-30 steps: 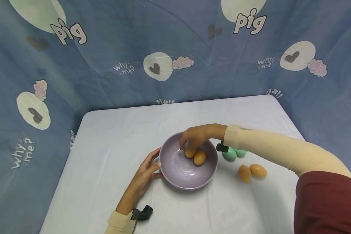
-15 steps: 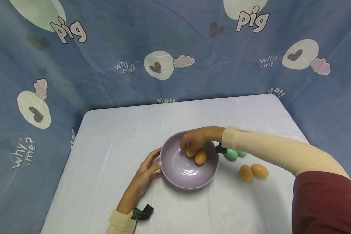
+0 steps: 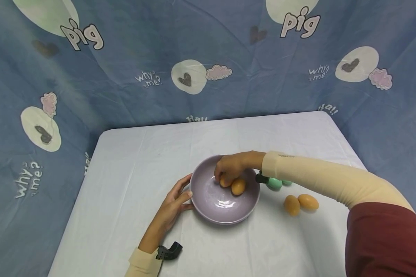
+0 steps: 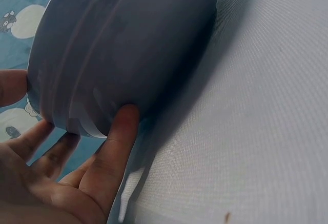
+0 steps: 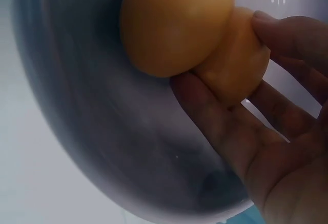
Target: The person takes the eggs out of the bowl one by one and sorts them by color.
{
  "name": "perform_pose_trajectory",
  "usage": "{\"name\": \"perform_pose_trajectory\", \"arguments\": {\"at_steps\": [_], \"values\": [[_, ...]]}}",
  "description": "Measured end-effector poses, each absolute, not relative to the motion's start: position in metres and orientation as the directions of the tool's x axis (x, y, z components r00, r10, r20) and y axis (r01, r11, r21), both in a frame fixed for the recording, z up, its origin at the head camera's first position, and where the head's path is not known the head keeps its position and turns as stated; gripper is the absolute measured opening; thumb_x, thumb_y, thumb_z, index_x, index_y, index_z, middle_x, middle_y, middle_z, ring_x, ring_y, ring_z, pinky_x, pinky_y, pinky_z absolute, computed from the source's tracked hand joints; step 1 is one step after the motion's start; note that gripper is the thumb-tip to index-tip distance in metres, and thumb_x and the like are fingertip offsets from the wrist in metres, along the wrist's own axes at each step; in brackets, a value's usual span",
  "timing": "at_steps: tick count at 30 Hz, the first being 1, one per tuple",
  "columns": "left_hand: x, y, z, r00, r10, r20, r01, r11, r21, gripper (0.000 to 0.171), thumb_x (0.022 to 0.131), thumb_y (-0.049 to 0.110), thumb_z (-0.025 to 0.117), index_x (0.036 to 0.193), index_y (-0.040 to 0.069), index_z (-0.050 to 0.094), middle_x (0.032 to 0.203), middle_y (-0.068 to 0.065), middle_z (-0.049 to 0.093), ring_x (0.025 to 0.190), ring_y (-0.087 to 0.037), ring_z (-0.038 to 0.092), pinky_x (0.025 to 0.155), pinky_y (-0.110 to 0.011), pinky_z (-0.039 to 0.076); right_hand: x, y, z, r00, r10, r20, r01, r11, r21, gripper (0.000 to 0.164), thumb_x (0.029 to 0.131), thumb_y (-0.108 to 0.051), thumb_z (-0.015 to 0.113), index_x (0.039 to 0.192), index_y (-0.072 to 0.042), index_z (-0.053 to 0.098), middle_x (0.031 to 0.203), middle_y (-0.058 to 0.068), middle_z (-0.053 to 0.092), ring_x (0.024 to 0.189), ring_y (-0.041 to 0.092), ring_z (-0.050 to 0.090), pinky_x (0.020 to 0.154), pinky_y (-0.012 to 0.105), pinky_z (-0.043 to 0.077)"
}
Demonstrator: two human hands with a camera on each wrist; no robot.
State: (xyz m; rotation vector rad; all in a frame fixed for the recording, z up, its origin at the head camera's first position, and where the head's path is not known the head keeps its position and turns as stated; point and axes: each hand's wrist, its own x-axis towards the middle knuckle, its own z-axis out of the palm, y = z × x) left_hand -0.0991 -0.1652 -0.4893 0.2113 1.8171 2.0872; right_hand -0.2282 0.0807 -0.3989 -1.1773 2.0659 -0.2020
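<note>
A purple bowl (image 3: 208, 207) stands on the white table, with two orange-yellow eggs inside. My right hand (image 3: 230, 166) reaches down into it, thumb and fingers around the farther egg (image 5: 236, 62). Right beside that one lies the nearer egg (image 3: 238, 187); in the right wrist view a fingertip overlaps its edge. At the bowl's left side, my left hand (image 3: 171, 207) holds it with the thumb at the rim. In the left wrist view the other fingers (image 4: 120, 131) touch the outer wall.
Right of the bowl, two more orange-yellow eggs (image 3: 292, 205) lie together on the white table (image 3: 152, 161). Two green eggs (image 3: 274, 184) sit behind them, partly covered by the right forearm and wrist camera. A blue printed curtain (image 3: 124, 96) hangs beyond the table.
My right hand has sunk slightly into the bowl and its fingers have closed in on the farther egg. The left hand stays at the bowl's side.
</note>
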Motion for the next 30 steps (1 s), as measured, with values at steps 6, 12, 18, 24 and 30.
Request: {"name": "perform_pose_trajectory", "arguments": {"at_steps": [6, 12, 18, 24, 30], "values": [[-0.099, -0.163, -0.490, -0.924, 0.359, -0.135, -0.183, -0.102, 0.978, 0.060, 0.101, 0.015, 0.056, 0.156, 0.018, 0.032, 0.164, -0.007, 0.025, 0.134, -0.032, 0.045, 0.084, -0.042, 0.059, -0.227, 0.082, -0.400, -0.287, -0.815, -0.504, -0.710, 0.534, -0.459, 0.020, 0.092, -0.009, 0.063, 0.108, -0.009, 0.075, 0.092, -0.002, 0.069, 0.082, 0.009, 0.057, 0.082, 0.024, 0.048], [-0.099, -0.161, -0.489, -0.921, 0.365, -0.137, -0.186, -0.103, 0.977, 0.061, 0.101, 0.016, 0.056, 0.157, 0.019, 0.031, 0.164, -0.007, 0.024, 0.136, -0.033, 0.044, 0.085, -0.042, 0.059, -0.226, 0.083, -0.397, -0.285, -0.821, -0.495, -0.732, 0.520, -0.441, 0.019, 0.093, -0.010, 0.062, 0.108, -0.010, 0.075, 0.090, -0.004, 0.068, 0.083, 0.010, 0.057, 0.081, 0.024, 0.049], [-0.099, -0.162, -0.489, -0.921, 0.364, -0.139, -0.189, -0.105, 0.976, 0.061, 0.101, 0.015, 0.056, 0.156, 0.018, 0.031, 0.164, -0.007, 0.024, 0.134, -0.030, 0.045, 0.085, -0.041, 0.059, -0.226, 0.084, -0.388, -0.266, -0.858, -0.439, -0.752, 0.470, -0.463, 0.021, 0.092, -0.008, 0.066, 0.112, -0.008, 0.074, 0.103, 0.001, 0.071, 0.093, 0.015, 0.060, 0.090, 0.029, 0.051], [-0.099, -0.162, -0.489, -0.922, 0.359, -0.144, -0.191, -0.099, 0.977, 0.061, 0.101, 0.017, 0.057, 0.156, 0.018, 0.032, 0.164, -0.007, 0.024, 0.133, -0.028, 0.046, 0.085, -0.042, 0.059, -0.224, 0.088, -0.377, -0.236, -0.886, -0.398, -0.774, 0.419, -0.475, 0.022, 0.090, -0.006, 0.069, 0.111, -0.007, 0.073, 0.108, 0.002, 0.070, 0.100, 0.016, 0.061, 0.094, 0.029, 0.051], [-0.100, -0.163, -0.489, -0.926, 0.349, -0.143, -0.190, -0.102, 0.977, 0.061, 0.101, 0.015, 0.056, 0.156, 0.018, 0.032, 0.164, -0.007, 0.024, 0.133, -0.028, 0.046, 0.085, -0.042, 0.059, -0.222, 0.098, -0.356, -0.252, -0.912, -0.322, -0.784, 0.388, -0.485, 0.026, 0.085, -0.002, 0.067, 0.110, -0.008, 0.073, 0.105, 0.005, 0.066, 0.098, 0.018, 0.059, 0.091, 0.032, 0.051]]}}
